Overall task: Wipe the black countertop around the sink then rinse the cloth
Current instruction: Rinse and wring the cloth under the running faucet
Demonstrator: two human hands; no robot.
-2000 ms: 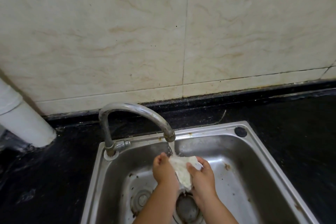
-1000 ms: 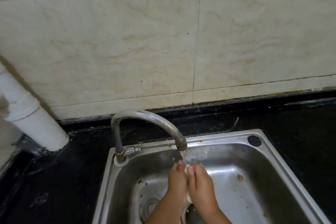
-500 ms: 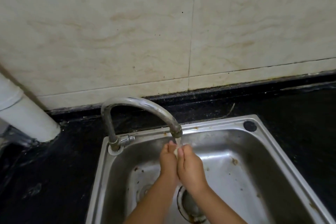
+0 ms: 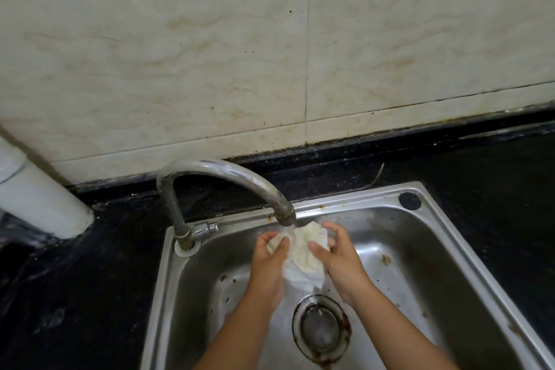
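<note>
Now the cloth (image 4: pixel 303 252), balled between pressed palms a moment ago, is opening out under the tap (image 4: pixel 283 213) over the sink (image 4: pixel 444 237), left hand (image 4: pixel 270 258) and right hand (image 4: pixel 339 255) fingers both pinching it, so rinsing is looking well underway.

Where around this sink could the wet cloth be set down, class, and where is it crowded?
Free: the black countertop right of the sink, up to the wall, and the counter between the sink and the white pipe. Crowded: under the tap, where the left hand and right hand hold the cloth above the drain.
</note>
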